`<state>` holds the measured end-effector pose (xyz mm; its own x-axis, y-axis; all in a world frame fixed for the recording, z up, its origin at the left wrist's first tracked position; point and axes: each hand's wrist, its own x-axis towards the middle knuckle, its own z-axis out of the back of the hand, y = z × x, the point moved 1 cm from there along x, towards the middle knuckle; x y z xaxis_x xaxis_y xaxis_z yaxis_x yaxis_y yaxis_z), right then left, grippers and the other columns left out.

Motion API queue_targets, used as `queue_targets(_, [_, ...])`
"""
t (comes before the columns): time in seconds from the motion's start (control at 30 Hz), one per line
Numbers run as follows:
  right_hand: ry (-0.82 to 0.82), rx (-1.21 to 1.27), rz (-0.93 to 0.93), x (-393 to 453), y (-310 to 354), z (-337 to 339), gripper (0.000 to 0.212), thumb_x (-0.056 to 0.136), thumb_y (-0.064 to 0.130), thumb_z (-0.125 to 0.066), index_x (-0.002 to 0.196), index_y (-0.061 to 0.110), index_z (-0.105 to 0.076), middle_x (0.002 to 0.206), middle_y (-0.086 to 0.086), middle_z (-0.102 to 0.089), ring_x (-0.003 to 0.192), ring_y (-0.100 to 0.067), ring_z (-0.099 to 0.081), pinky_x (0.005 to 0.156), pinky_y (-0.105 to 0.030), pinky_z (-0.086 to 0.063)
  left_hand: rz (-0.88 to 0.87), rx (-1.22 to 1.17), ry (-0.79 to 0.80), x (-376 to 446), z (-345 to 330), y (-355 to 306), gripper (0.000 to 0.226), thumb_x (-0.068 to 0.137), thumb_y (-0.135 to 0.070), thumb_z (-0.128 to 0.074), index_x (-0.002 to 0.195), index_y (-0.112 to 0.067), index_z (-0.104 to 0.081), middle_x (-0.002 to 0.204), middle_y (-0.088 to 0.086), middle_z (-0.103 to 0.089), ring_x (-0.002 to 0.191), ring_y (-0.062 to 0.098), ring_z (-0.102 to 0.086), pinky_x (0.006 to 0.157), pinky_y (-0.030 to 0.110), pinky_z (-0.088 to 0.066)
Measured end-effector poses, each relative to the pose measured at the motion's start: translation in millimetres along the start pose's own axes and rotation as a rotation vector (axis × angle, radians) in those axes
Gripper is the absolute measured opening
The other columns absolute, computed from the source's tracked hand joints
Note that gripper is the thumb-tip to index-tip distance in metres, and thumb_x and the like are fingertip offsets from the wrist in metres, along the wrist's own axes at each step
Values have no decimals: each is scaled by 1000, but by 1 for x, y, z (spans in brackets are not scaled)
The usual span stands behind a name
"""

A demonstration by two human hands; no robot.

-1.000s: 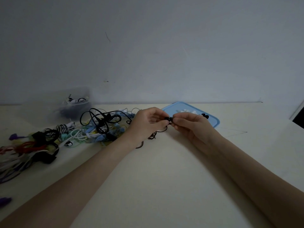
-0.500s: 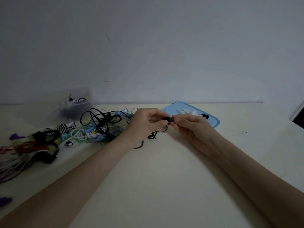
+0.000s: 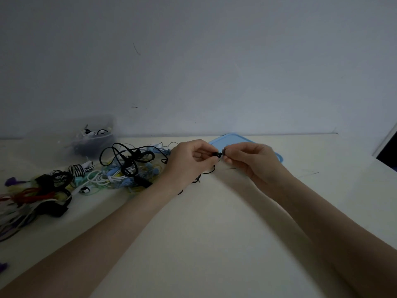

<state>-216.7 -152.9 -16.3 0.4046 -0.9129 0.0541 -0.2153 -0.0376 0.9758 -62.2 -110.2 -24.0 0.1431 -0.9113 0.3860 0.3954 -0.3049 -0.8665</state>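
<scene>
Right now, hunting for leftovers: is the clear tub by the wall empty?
Not empty: the clear tub holds black and white cables, seen through its wall.

Single head cam, worn by the person, wide-angle, faces fwd & down over the pale surface (image 3: pixel 204 233) to the wall (image 3: pixel 193 72) at its far edge. Forearms enter from both bottom corners. Left hand (image 3: pixel 189 163) & right hand (image 3: pixel 257 162) meet at a black earbud (image 3: pixel 217 155) approx. mid-frame, near the lens. Cable pile (image 3: pixel 120 168) lies at left, farther off.
</scene>
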Motion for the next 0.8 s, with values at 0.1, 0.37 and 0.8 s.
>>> queue_targets(0.1, [-196,-279,134,7,16,16,4,80,-1,-67,77,0,-68,67,-8,-67,61,-12,-64,67,-19,-55,21,-29,-47,1,-7,-5,24,77,0,-69,76,-24,-66,74,-6,-67,68,1,-61,69,12,-50])
queue_targets(0.37, [-181,-1270,55,17,32,51,8,75,7,-70,76,14,-74,74,-3,-66,74,-16,-58,64,-22,-39,31,70,22,-4,-26,3,21,77,-2,-69,78,-22,-66,72,-7,-64,65,-2,-57,71,13,-50])
queue_targets(0.8, [-275,-1293,155,21,28,60,13,83,3,-61,84,6,-74,81,-9,-68,72,-18,-55,62,-24,-38,49,72,21,-5,-26,9,26,77,-1,-70,76,-27,-64,73,-6,-65,70,2,-59,73,13,-50])
